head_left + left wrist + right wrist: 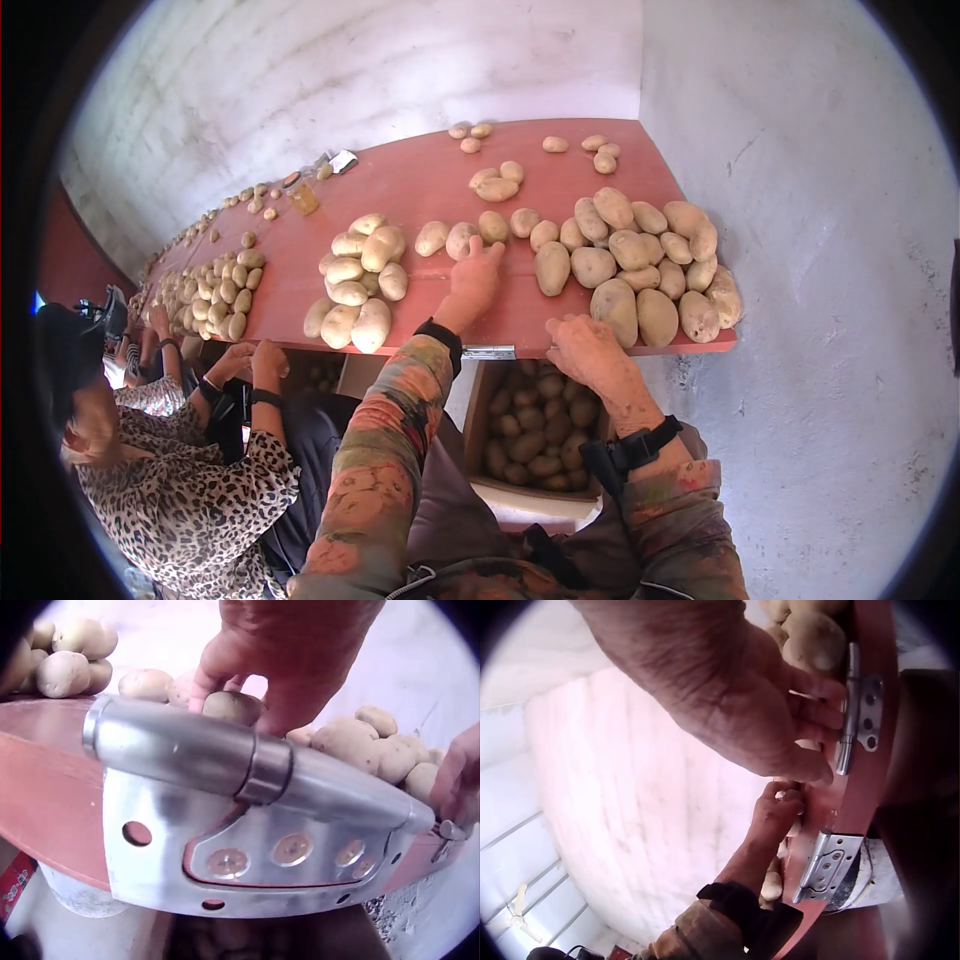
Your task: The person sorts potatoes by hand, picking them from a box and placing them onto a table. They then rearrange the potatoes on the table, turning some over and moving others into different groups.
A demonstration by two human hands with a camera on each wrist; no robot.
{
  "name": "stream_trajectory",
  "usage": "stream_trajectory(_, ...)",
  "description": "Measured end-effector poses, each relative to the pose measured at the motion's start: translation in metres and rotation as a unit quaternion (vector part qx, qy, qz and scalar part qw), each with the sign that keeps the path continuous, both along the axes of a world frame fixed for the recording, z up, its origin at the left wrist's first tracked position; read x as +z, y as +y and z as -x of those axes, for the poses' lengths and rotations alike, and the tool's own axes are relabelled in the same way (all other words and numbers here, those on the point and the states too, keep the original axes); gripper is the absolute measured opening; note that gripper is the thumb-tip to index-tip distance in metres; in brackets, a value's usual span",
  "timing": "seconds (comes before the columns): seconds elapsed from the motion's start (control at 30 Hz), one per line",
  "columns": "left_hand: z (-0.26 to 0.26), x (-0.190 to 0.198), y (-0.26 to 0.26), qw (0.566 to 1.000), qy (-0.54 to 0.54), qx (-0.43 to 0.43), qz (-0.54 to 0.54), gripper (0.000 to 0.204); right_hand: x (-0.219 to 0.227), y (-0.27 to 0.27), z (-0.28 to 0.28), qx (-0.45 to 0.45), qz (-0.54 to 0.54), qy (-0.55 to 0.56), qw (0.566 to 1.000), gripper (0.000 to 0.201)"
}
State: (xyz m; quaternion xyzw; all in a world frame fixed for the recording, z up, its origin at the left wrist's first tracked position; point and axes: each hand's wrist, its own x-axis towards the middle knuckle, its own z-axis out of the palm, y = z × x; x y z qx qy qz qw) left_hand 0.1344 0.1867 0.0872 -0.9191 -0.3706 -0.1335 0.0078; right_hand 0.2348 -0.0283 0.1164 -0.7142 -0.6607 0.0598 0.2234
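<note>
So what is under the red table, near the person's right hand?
A box full of potatoes stands under the red table, below the right hand. Its far part is covered by the tabletop.
</note>
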Motion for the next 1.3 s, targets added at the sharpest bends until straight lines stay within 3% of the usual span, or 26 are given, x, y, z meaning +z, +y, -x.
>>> stream_trajectory(0.13, 0.013, 0.012, -0.017, 0.999, -0.022, -0.009, 0.022, 0.039, 0.000, 0.003, -0.002, -0.008, 0.021, -0.007, 1.000, 0.018)
stream_trajectory(0.3, 0.045, 0.039, -0.078, 0.991, -0.084, -0.023, 0.097, 0.043, -0.002, 0.001, 0.000, -0.012, 0.019, -0.004, 1.000, 0.018)
stream_trajectory(0.53, 0.066, 0.033, -0.141, 0.964, -0.227, -0.011, 0.138, 0.043, -0.003, 0.007, 0.001, -0.021, 0.026, -0.037, 0.999, 0.016)
stream_trajectory(0.67, 0.075, 0.022, -0.163, 0.967, -0.228, -0.029, 0.111, 0.046, -0.004, 0.005, 0.001, -0.018, 0.033, -0.031, 0.999, 0.024)
stream_trajectory(1.03, 0.084, 0.015, -0.156, 0.965, -0.208, -0.079, 0.137, 0.026, 0.003, -0.002, 0.004, -0.021, 0.044, -0.047, 0.998, 0.017)
stream_trajectory(1.2, 0.074, 0.021, -0.123, 0.956, -0.228, -0.113, 0.149, 0.019, -0.001, -0.006, 0.003, -0.020, 0.041, -0.062, 0.997, 0.023)
stream_trajectory(1.27, 0.069, 0.033, -0.102, 0.981, -0.134, -0.010, 0.143, 0.025, -0.001, -0.005, 0.005, -0.030, 0.055, -0.070, 0.996, 0.022)
stream_trajectory(1.3, 0.067, 0.034, -0.085, 0.981, -0.169, -0.033, 0.086, 0.028, 0.000, -0.005, 0.006, -0.034, 0.052, -0.070, 0.996, 0.022)
